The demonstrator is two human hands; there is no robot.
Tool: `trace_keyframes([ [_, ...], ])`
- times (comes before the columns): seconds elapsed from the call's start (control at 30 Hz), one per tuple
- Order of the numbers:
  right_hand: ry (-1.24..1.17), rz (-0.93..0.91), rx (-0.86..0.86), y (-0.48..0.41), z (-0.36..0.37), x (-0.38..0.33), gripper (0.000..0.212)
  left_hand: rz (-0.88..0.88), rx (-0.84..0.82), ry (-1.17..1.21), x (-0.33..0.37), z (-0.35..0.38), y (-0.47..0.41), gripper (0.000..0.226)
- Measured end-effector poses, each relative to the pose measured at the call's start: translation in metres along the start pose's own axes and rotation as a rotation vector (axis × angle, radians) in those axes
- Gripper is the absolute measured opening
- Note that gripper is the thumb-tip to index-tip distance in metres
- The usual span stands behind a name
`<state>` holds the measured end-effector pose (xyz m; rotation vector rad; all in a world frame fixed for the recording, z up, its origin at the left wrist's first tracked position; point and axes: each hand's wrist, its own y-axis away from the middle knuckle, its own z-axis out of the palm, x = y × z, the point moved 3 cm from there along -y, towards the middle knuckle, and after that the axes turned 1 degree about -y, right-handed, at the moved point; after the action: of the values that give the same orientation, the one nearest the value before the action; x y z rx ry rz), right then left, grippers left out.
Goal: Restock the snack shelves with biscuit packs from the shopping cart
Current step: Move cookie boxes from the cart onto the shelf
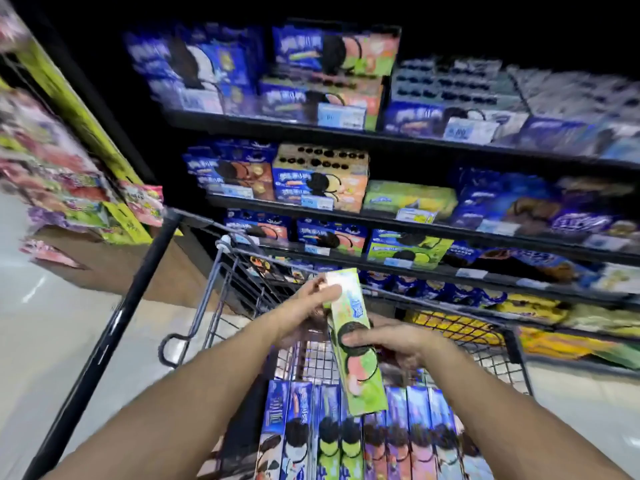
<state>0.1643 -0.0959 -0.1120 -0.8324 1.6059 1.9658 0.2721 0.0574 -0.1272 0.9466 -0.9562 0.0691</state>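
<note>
I hold a green biscuit pack with a pink and green cookie picture upright above the shopping cart. My left hand grips its top end. My right hand wraps around its middle from the right. Below, several blue biscuit packs stand on edge in a row inside the cart. The snack shelves rise just beyond the cart, with a stack of green packs on the middle shelf and more green packs one shelf lower.
Blue cookie boxes fill most shelf levels, with price tags on the black shelf edges. A rack of colourful candy bags stands at the left above a brown box. Yellow packs lie on the lowest shelf behind the cart's wire side.
</note>
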Motion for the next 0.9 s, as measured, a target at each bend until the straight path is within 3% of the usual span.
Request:
trace_keyframes([
  [0.1, 0.028, -0.079, 0.039, 0.021, -0.004, -0.041, 0.067, 0.082, 0.054, -0.046, 0.048, 0.008, 0.017, 0.069],
  [0.27, -0.078, -0.047, 0.062, 0.049, -0.025, -0.073, 0.060, 0.220, 0.215, 0.100, 0.106, -0.004, 0.033, 0.070],
  [0.4, -0.161, -0.086, 0.127, 0.063, -0.049, -0.079, 0.083, 0.336, 0.325, 0.258, 0.137, -0.015, 0.047, 0.067],
  [0.5, -0.180, -0.182, 0.220, 0.072, -0.052, -0.098, 0.106, 0.418, 0.288, 0.308, 0.157, -0.013, 0.057, 0.064],
  [0.57, -0.186, -0.267, 0.286, 0.079, -0.054, -0.114, 0.120, 0.480, 0.239, 0.303, 0.174, -0.014, 0.066, 0.074],
  [0.63, -0.174, -0.364, 0.381, 0.090, -0.061, -0.135, 0.128, 0.541, 0.188, 0.241, 0.195, -0.017, 0.076, 0.082],
  [0.7, -0.100, -0.461, 0.450, 0.103, -0.068, -0.158, 0.122, 0.590, 0.170, 0.112, 0.216, -0.021, 0.085, 0.079],
  [0.9, 0.396, -0.634, 0.674, 0.127, -0.096, -0.220, 0.105, 0.638, 0.235, -0.434, 0.263, -0.046, 0.091, 0.047],
])
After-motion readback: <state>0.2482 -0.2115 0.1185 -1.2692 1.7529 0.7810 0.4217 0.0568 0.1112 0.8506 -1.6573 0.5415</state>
